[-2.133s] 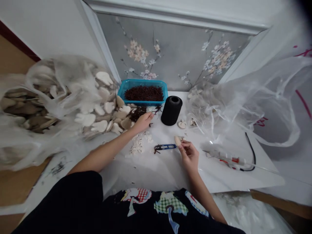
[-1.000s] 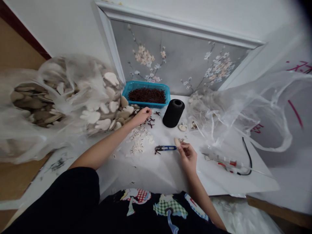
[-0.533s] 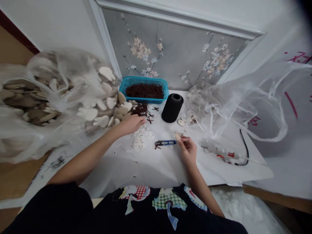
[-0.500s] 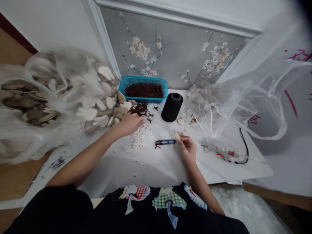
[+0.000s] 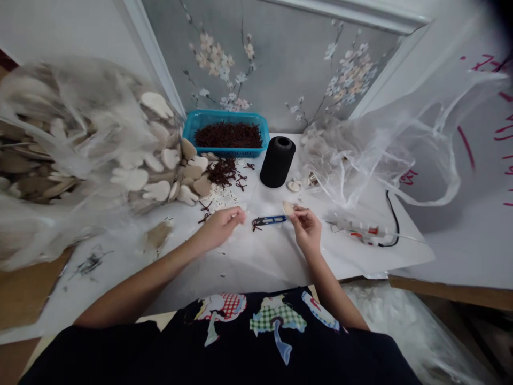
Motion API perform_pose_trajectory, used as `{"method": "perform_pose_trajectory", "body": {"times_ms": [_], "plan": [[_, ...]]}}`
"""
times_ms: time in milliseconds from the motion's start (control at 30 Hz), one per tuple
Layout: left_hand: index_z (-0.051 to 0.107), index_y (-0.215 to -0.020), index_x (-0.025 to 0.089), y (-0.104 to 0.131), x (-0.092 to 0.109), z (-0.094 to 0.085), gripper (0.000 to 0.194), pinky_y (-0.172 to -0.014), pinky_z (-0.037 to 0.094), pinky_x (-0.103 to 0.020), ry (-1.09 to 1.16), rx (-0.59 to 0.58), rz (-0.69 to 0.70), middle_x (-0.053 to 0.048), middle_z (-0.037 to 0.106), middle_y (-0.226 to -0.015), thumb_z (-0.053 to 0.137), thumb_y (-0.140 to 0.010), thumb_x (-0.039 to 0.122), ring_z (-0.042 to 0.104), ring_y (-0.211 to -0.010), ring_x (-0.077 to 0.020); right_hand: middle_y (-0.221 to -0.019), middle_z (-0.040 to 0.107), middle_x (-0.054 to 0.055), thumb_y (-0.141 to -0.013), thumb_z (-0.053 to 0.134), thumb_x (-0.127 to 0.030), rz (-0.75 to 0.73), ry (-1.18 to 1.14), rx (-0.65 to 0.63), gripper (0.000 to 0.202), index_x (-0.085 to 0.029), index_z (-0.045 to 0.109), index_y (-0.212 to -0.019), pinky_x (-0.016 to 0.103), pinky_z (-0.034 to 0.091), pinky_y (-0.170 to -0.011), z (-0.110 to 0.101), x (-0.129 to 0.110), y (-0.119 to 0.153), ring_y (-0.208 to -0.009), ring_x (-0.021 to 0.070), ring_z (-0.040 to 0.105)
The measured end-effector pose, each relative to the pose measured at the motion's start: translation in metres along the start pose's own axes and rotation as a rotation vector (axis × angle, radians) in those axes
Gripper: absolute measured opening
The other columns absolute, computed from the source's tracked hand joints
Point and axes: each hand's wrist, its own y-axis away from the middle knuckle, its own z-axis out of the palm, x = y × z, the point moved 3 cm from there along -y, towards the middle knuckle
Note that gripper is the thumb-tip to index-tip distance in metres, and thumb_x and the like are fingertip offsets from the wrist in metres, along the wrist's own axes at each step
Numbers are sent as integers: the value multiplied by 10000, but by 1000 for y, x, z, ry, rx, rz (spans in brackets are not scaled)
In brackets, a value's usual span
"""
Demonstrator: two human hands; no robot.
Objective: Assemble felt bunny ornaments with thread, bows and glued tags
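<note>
My right hand (image 5: 308,227) pinches a small beige fabric piece (image 5: 287,207) at its edge. My left hand (image 5: 223,227) is over the table with thumb and fingertips pressed together; what they hold, if anything, is too small to make out. Between the hands lie blue thread snips (image 5: 269,220), with a dark brown bow (image 5: 256,226) by their tip. Behind my left hand are scattered small white tags (image 5: 221,200) and a heap of brown bows (image 5: 223,171). A pale rabbit-head-shaped piece (image 5: 294,185) rests beyond my right hand.
A blue basket (image 5: 265,133) of brown bows stands at the back, beside a black thread cone (image 5: 277,163). On the left, a clear bag (image 5: 92,117) spills beige, rabbit-shaped pieces. To the right are another clear bag (image 5: 360,160) and a glue gun (image 5: 360,230) with its cord.
My left hand has drawn back from the bows and tags toward me and the right, nearer the snips. My right hand still holds the beige piece. The view has shifted slightly.
</note>
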Motion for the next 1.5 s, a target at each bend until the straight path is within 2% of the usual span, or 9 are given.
{"method": "perform_pose_trajectory", "body": {"times_ms": [200,433,767,933,1133,1233,1333,1433,1500], "plan": [[659,-963,211,31,-9,46,316,-548,327,-271,-603,-116,88,-24,614,-611,376,-966,352,545,-536,-178,-906,703,47,-854,595,-293,-211,162,-403,86,-232,627,-803,331,549,-762,31,-43,-3,-848,182,676],[663,-1061,205,48,-12,51,345,-557,382,-280,-708,-131,119,-51,673,-679,352,-991,337,617,-597,-199,-900,702,33,-850,519,-177,-335,263,-722,123,-239,614,-803,312,536,-758,57,-49,9,-810,168,667],[639,-1013,222,51,7,29,235,-580,410,-269,-668,-113,244,-38,694,-748,430,-908,206,635,-651,-187,-867,684,45,-868,463,-118,-374,266,-898,182,-230,602,-833,342,528,-778,52,-52,31,-865,189,655],[670,-975,203,26,7,19,242,-602,397,-239,-352,-61,236,-10,659,-682,447,-925,283,592,-592,-142,-962,703,44,-894,499,-167,-414,130,-838,161,-251,630,-850,333,557,-799,44,-60,39,-920,171,673],[670,-842,144,25,-13,41,252,-547,383,-204,89,-197,139,1,646,-664,490,-887,314,562,-578,-116,-944,707,62,-888,536,-140,-490,30,-726,125,-233,617,-865,320,582,-760,37,-66,38,-881,156,690],[633,-722,136,44,-15,54,286,-533,380,-205,37,-208,133,7,604,-600,489,-902,305,550,-567,-122,-933,702,72,-892,541,-131,-502,15,-698,109,-216,603,-864,315,585,-760,40,-63,38,-877,154,688],[664,-816,154,67,-3,55,302,-553,381,-223,-214,-176,246,1,626,-625,418,-956,259,566,-574,-129,-936,696,74,-897,537,-125,-511,63,-689,111,-212,589,-852,319,583,-780,44,-58,39,-890,158,680],[668,-920,180,75,16,42,322,-516,332,-242,-404,-153,420,6,612,-622,349,-958,200,519,-519,-120,-942,688,81,-904,504,-108,-533,115,-748,136,-207,582,-852,314,580,-778,45,-57,43,-889,158,670],[664,-901,165,63,23,27,330,-497,301,-239,-355,-146,424,20,556,-576,341,-956,208,459,-481,-104,-952,685,80,-903,499,-98,-556,110,-809,143,-208,584,-866,302,579,-767,44,-61,45,-883,154,666]]}}
